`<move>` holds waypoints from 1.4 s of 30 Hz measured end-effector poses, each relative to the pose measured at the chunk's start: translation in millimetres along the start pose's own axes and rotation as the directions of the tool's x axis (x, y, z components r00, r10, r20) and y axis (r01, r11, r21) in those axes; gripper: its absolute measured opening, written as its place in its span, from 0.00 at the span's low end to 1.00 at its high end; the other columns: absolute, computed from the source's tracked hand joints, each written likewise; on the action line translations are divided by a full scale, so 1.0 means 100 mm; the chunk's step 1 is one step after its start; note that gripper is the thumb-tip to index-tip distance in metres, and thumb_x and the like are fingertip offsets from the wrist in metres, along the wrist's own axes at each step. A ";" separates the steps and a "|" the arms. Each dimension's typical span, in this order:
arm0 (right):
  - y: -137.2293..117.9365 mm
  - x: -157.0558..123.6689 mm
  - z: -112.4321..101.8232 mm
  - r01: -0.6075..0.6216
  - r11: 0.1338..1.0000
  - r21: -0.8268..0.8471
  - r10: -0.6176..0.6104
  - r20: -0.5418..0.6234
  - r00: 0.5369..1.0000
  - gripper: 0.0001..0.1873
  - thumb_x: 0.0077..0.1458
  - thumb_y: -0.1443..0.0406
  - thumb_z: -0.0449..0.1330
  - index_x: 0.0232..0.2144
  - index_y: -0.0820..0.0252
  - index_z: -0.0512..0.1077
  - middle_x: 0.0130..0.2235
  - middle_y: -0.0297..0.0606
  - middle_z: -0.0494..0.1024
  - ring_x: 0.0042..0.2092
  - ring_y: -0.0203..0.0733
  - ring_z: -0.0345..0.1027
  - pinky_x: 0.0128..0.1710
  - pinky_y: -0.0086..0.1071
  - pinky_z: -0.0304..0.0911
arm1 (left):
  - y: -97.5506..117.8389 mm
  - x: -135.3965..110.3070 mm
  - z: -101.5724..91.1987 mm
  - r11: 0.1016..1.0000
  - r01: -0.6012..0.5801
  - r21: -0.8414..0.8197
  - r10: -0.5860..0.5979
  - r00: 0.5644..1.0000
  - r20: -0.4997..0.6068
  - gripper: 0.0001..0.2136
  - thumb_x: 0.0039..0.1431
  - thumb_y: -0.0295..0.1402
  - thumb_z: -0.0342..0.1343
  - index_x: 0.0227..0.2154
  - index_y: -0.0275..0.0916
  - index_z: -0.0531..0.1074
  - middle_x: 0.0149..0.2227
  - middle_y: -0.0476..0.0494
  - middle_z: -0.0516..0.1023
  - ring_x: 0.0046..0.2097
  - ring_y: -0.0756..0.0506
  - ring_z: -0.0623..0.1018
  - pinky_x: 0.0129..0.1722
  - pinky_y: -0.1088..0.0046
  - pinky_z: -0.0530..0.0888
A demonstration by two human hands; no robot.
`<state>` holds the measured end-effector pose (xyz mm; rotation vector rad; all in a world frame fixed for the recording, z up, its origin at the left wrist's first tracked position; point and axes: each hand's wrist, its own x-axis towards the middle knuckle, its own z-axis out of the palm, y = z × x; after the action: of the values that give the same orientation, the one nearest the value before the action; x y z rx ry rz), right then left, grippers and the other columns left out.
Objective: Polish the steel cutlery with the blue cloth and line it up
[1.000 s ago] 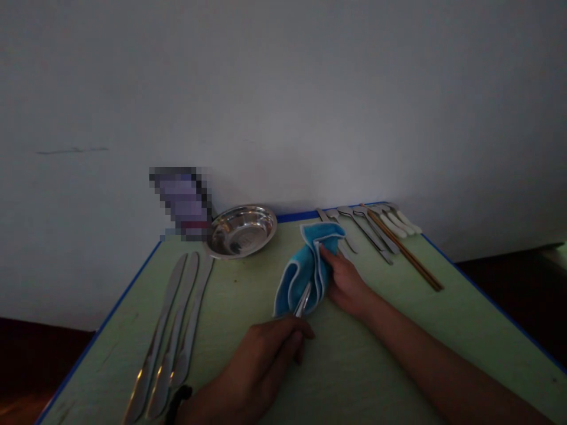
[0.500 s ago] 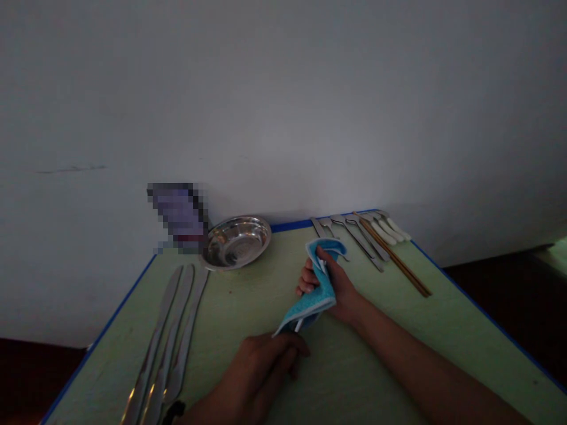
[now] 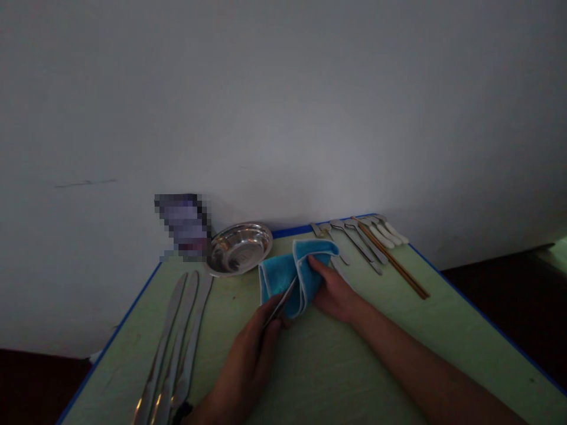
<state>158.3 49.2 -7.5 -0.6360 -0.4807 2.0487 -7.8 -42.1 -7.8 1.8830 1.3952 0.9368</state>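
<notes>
My right hand (image 3: 333, 291) holds a blue cloth (image 3: 287, 278) with white edging, fingers closed on its right side. My left hand (image 3: 254, 349) pinches the handle of a thin metal utensil (image 3: 280, 306) whose far end is tucked into the cloth's fold. Which kind of utensil it is stays hidden by the cloth. Both hands rest low over the middle of a light green table (image 3: 354, 366).
Three metal knives (image 3: 172, 348) lie side by side at the left. A steel bowl (image 3: 239, 248) stands at the back by the wall, next to a pixelated object (image 3: 183, 227). Several spoons and forks (image 3: 354, 236) and wooden chopsticks (image 3: 394, 265) lie at the back right.
The cloth has opened out and shifted left toward the bowl. My left hand moved forward and up with the utensil, and my right hand re-gripped the cloth's right side.
</notes>
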 end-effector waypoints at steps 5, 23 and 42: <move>0.01 0.02 -0.03 0.000 1.000 -0.026 0.000 0.019 1.000 0.11 0.46 0.62 0.64 0.33 0.62 0.74 0.31 0.35 0.80 0.41 0.42 0.73 0.46 0.37 0.65 | 0.00 0.01 0.00 0.989 -0.113 0.097 0.106 0.992 0.074 0.20 0.63 0.28 0.42 0.57 0.44 0.59 0.44 0.42 0.71 0.44 0.46 0.73 0.45 0.68 0.71; -0.01 0.07 -0.02 -0.099 0.992 0.080 0.105 -0.069 0.992 0.20 0.58 0.53 0.50 0.30 0.63 0.73 0.30 0.41 0.80 0.41 0.44 0.74 0.46 0.41 0.65 | 0.13 0.00 -0.08 0.993 -0.024 0.113 -0.009 0.958 0.285 0.10 0.63 0.33 0.46 0.43 0.48 0.69 0.37 0.52 0.79 0.37 0.49 0.78 0.38 0.77 0.73; 0.00 0.05 -0.02 -0.093 0.995 0.039 0.093 -0.010 0.996 0.15 0.54 0.56 0.56 0.36 0.61 0.72 0.34 0.38 0.80 0.42 0.43 0.73 0.45 0.39 0.66 | 0.08 -0.06 -0.07 0.992 0.066 0.107 -0.090 0.966 0.241 0.23 0.66 0.38 0.38 0.62 0.44 0.50 0.22 0.51 0.73 0.23 0.49 0.73 0.26 0.75 0.73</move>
<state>156.7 53.9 -10.1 -0.6582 -0.4102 2.1355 -10.8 -49.2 1.3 1.9257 1.3741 0.5828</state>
